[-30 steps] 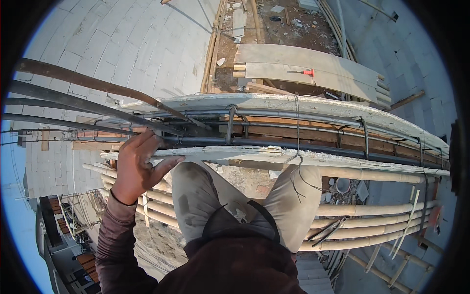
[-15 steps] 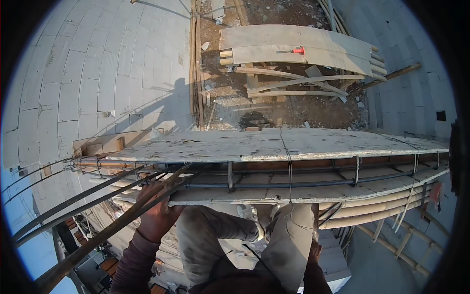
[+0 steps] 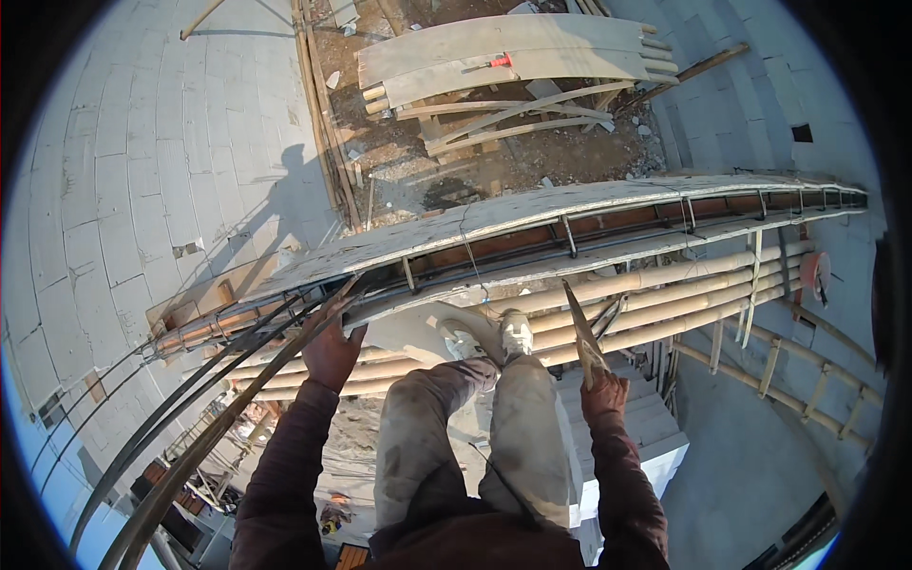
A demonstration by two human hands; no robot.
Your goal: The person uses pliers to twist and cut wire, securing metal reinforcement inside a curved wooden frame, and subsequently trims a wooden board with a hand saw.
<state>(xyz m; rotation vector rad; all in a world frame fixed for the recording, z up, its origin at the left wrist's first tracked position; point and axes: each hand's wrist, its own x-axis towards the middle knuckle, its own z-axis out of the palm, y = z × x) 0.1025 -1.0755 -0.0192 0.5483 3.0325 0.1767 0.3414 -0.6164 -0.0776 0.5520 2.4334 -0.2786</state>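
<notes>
My left hand [image 3: 332, 353] is closed around a long brown wooden pole [image 3: 242, 404], close to its upper end, where it meets the formwork; the thumb stands out to the right and some fingers are hidden. Dark steel bars [image 3: 185, 388] run beside the pole. My right hand [image 3: 605, 395] grips the lower end of a long, tapered tan piece [image 3: 581, 328] with a dark edge, its point facing away from me; whether it is wood or a saw I cannot tell. In front, steel bars lie in a narrow trough between two formwork boards [image 3: 380, 242].
My shoes [image 3: 516, 332] stand on bamboo poles [image 3: 655, 304] and a board high above the ground. Farther off, a plank platform [image 3: 560, 47] carries a red-handled tool [image 3: 500, 61]. Block walls [image 3: 123, 180] rise at both sides. A bamboo ladder-like frame [image 3: 769, 370] hangs at right.
My right hand has come up from beside my leg, and the tapered piece now shows in it. My left hand stays by the pole. The view has shifted; more bamboo shows.
</notes>
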